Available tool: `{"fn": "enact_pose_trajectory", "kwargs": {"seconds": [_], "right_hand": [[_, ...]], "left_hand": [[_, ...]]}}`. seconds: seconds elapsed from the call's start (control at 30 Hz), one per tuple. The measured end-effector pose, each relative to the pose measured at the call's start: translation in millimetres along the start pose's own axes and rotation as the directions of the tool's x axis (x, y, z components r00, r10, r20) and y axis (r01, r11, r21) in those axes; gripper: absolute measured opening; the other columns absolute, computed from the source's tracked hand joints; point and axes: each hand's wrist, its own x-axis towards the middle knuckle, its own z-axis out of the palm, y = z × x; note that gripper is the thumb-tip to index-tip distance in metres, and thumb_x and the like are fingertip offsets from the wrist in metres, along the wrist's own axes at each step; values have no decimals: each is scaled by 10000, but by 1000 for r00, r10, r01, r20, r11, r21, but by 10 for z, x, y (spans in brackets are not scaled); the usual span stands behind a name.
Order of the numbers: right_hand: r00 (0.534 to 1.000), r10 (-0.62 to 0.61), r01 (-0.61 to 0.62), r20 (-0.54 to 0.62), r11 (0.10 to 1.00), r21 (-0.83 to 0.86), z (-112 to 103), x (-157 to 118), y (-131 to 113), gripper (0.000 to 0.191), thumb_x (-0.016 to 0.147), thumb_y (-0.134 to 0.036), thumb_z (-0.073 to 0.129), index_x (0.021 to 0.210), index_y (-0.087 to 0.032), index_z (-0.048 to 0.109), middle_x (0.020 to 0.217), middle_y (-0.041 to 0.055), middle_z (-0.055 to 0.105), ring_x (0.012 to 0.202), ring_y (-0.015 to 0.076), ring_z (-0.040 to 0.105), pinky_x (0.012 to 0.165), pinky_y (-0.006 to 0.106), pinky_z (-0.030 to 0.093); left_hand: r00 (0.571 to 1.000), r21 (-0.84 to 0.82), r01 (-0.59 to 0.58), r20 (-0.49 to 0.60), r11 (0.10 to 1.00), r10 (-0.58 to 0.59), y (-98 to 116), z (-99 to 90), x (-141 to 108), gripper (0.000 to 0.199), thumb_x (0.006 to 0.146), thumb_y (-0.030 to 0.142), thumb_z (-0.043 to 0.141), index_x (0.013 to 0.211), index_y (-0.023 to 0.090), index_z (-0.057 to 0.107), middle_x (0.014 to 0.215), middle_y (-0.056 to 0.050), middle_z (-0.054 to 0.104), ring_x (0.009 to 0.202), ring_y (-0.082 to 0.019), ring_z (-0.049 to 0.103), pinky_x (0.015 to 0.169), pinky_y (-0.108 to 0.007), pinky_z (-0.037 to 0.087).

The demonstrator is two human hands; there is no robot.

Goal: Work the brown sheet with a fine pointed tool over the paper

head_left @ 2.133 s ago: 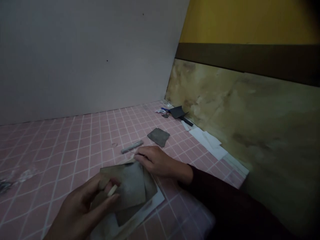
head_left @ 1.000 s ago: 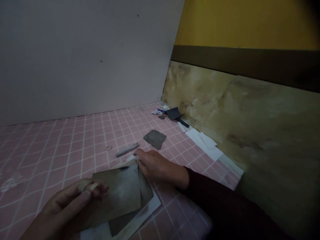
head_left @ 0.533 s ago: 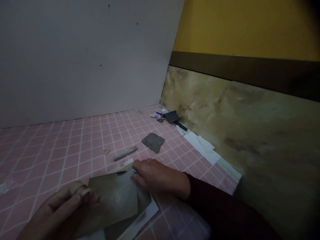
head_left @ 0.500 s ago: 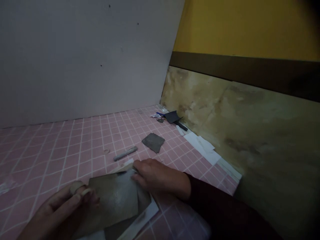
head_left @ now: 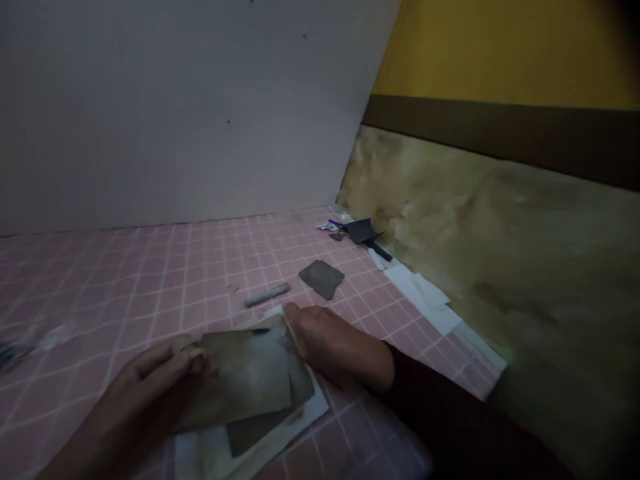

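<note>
A thin grey sheet (head_left: 250, 380), worn and slightly shiny like used sandpaper, lies over a second, darker sheet (head_left: 255, 430) and white paper (head_left: 200, 457) on the pink checked surface. At the sheet's left edge is my left hand (head_left: 160, 373), its thumb and fingers pinched together; what they hold, if anything, is too dim to name. My right hand (head_left: 325, 337) is closed at the upper right corner of the sheet, gripping its edge. Its fingertips are partly hidden. A small dark mark shows on the sheet's top edge.
Beyond my hands lie a grey stick-like tube (head_left: 267, 295), a faint ring (head_left: 233, 288) and another grey sheet (head_left: 323, 279). A black dustpan-like piece (head_left: 364, 231) and white papers (head_left: 425, 297) line the right wall. Clear plastic (head_left: 53, 338) is at left.
The view has shifted, so everything except my right hand's grip appears moved. My left hand has come closer to my right, and the right hand's fingers are more tightly closed at the corner.
</note>
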Motion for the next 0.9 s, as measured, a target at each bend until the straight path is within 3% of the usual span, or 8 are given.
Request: {"fn": "enact_pose_trajectory", "kwargs": {"seconds": [0.03, 0.1, 0.3, 0.47, 0.73, 0.9], "right_hand": [[1000, 4, -4, 6, 1000, 9, -3, -1, 4, 231, 849, -102, 480, 1070, -165, 496, 820, 63, 686, 672, 179, 623, 552, 264, 344], [1000, 6, -7, 21, 1000, 21, -22, 2, 14, 221, 865, -110, 463, 1076, -167, 496, 822, 60, 690, 677, 173, 619, 560, 262, 344], [998, 59, -57, 38, 998, -34, -132, 30, 65, 257, 901, -152, 442, 1138, -173, 538, 846, 97, 707, 720, 211, 632, 574, 283, 319], [997, 73, -72, 23, 996, -58, -161, 51, 80, 251, 919, -174, 418, 1118, -167, 571, 905, 129, 711, 785, 247, 645, 599, 297, 336], [1000, -4, 4, 9, 1000, 18, -162, 61, 10, 152, 906, -115, 434, 946, -183, 564, 896, 64, 680, 802, 180, 610, 684, 273, 384], [1000, 7, -6, -15, 1000, 30, -166, 82, 33, 81, 906, -151, 479, 882, -180, 550, 840, 41, 639, 725, 156, 559, 637, 259, 361]], "left_hand": [[999, -10, 14, 40, 1000, -13, 36, 30, -12, 197, 740, 321, 798, 675, 170, 688, 676, 0, 638, 662, -130, 598, 609, -162, 508], [990, -78, -115, 68, 990, 121, 102, 77, -28, 272, 694, 380, 824, 641, 162, 669, 656, -10, 621, 673, -138, 597, 633, -173, 507], [968, -81, -240, 52, 967, 244, 186, 91, -38, 229, 769, 349, 754, 676, 165, 655, 685, -16, 616, 696, -145, 585, 672, -205, 490], [962, -97, -263, 43, 960, 268, 168, 18, 19, 198, 787, 315, 725, 683, 159, 662, 706, -19, 623, 706, -153, 590, 699, -233, 492], [960, -85, -272, 47, 959, 276, 99, -48, 101, 184, 802, 295, 711, 702, 151, 656, 706, -23, 620, 687, -148, 581, 685, -238, 481], [957, -83, -280, 57, 956, 285, 68, -97, 147, 191, 825, 296, 696, 716, 143, 661, 705, -18, 645, 690, -137, 589, 691, -230, 476]]}}
